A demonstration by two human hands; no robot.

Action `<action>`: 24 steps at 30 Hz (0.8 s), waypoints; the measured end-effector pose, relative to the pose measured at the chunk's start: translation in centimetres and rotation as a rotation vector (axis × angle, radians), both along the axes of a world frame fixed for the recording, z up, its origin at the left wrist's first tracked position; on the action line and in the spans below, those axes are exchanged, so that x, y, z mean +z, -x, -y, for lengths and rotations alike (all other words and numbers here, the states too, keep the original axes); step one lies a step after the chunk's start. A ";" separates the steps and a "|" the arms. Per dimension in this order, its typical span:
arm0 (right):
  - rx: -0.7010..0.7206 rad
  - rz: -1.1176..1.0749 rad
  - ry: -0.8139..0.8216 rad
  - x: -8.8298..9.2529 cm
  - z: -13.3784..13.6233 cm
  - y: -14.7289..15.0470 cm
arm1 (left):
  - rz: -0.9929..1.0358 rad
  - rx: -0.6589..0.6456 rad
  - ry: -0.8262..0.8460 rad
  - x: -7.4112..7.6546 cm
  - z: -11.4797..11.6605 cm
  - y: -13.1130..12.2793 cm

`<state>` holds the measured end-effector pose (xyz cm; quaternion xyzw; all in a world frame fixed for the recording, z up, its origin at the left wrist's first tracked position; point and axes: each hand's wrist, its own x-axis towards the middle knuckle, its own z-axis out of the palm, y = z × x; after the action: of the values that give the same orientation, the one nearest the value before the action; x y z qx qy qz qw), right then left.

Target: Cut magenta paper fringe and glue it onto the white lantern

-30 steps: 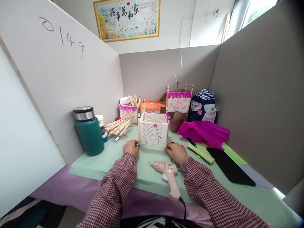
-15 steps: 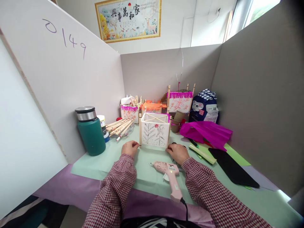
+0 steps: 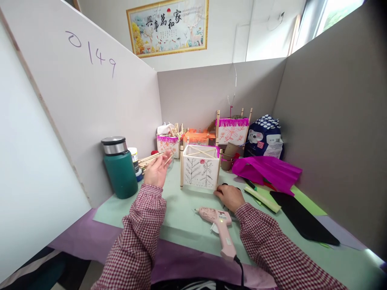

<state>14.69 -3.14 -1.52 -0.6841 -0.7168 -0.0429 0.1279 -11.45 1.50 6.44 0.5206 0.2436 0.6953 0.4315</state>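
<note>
A white paper lantern box [image 3: 201, 171] with drawn plants, wooden corner sticks and crossed sticks on top stands upright mid-table. My left hand [image 3: 157, 171] is raised at the pile of wooden sticks [image 3: 147, 160], its fingers apart; whether it touches a stick is unclear. At the box's lower right corner rests my right hand [image 3: 230, 196], fingers bent together; anything between its fingertips is too small to make out. A pink glue gun [image 3: 222, 231] lies on the table in front of the box.
A green bottle [image 3: 120, 169] and small jars stand at left. Behind are more decorated boxes [image 3: 232, 131], brown cups [image 3: 227, 157] and a blue bag [image 3: 264, 137]. Magenta paper [image 3: 267, 169], a rolled green paper [image 3: 263, 199] and a black flat object [image 3: 304, 217] lie at right.
My left hand has left the box's lower left corner and moved up and left to the sticks, its fingers opening. My right hand stays by the box. The view has shifted slightly.
</note>
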 end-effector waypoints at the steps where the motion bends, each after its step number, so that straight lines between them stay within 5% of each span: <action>1: -0.001 -0.001 0.003 0.0 0.0 0.0 | 0.026 -0.033 -0.004 0.5 -0.3 -0.3; 7: 0.000 -0.005 0.006 0.1 0.0 0.1 | -0.001 0.029 0.033 0.8 -3.0 -1.2; 15: 0.003 0.009 -0.011 0.0 -0.1 0.1 | -0.841 0.441 0.113 -2.7 -2.9 -0.9; 24: 0.004 0.016 -0.004 -0.1 -0.1 0.1 | -1.238 0.629 -0.208 -2.5 -2.5 -1.1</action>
<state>14.62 -3.00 -1.62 -0.6822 -0.7190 -0.0493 0.1236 -10.32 4.04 3.89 0.7642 0.5158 0.3824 -0.0605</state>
